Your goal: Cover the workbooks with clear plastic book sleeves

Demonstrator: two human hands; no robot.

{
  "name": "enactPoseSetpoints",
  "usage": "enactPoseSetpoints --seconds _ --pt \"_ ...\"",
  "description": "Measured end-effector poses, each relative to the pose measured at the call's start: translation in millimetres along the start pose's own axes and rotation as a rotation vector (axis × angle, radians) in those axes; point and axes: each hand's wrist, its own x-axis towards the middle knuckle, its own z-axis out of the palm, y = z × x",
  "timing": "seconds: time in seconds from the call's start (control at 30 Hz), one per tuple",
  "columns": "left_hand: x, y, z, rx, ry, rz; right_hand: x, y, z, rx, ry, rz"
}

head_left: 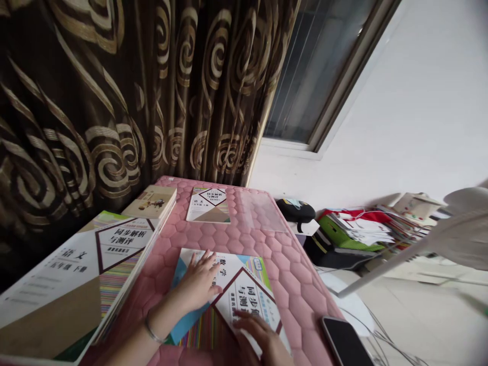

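Observation:
A white workbook [244, 274] with a dark diamond outline and coloured stripes lies on the pink padded surface [213, 236], over a blue item [182, 328]. My left hand [200, 279], with a bracelet on its wrist, rests on the workbook's upper left part, fingers spread. My right hand [259, 333] is over the lower right part of the same book, fingers apart and slightly bent, holding nothing. Its lower part is cut off by the frame's edge. A large workbook [72, 269] tops a stack at the left, and a smaller one [208, 211] lies farther back.
A tan book [150, 201] lies behind the left stack. A clear sheet [263, 209] is at the back right, and a phone [345, 341] at the front right edge. Beyond stand a white lamp [385, 259], a black case [295, 209] and paper piles. A patterned curtain [183, 91] hangs behind.

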Motion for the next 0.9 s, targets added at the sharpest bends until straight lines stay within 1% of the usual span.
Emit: enactPoseSetpoints --seconds 0.03,0.1,0.2,0.3,0.4,0.5,0.6,0.67,0.73,0.77,0.9 --pt "-5.8 -4.6 0.0 0.001 -0.014 -0.029 5.7 6.7 -6.7 -0.147 0.028 -0.067" --pt "-13.4 -15.3 1.7 -0.005 -0.032 -0.083 13.0 21.4 -18.0 -0.386 0.025 -0.144" --pt "-19.8 -30.6 9.7 -0.017 -0.042 -0.116 13.9 38.7 -28.3 -0.543 -0.080 -0.187" --pt "-23.5 -38.2 16.9 -0.014 -0.060 -0.098 9.6 39.4 -32.6 -0.584 -0.171 -0.168" --pt "-24.9 -35.7 17.2 0.008 -0.064 -0.116 7.4 27.2 -33.9 -0.579 -0.186 -0.120" --pt "-24.7 -29.3 14.1 0.031 -0.059 -0.151 7.1 16.0 -35.4 -0.568 -0.181 -0.109" --pt "-25.1 -27.3 13.9 0.047 -0.016 -0.192 4.8 14.2 -40.6 -0.553 -0.189 -0.148" --pt "-26.6 -30.7 16.6 0.048 0.021 -0.226 3.4 19.0 -45.9 -0.542 -0.190 -0.198" --pt "-29.2 -38.2 20.9 0.029 0.062 -0.225 5.9 28.2 -51.3 -0.535 -0.133 -0.214" --pt "-30.8 -43.0 23.5 0.013 0.085 -0.211 9.6 34.0 -53.5 -0.530 -0.072 -0.199" --pt "-36.3 -63.2 34.6 -0.037 0.187 -0.168 39.3 57.6 -57.7 -0.509 0.285 -0.076"
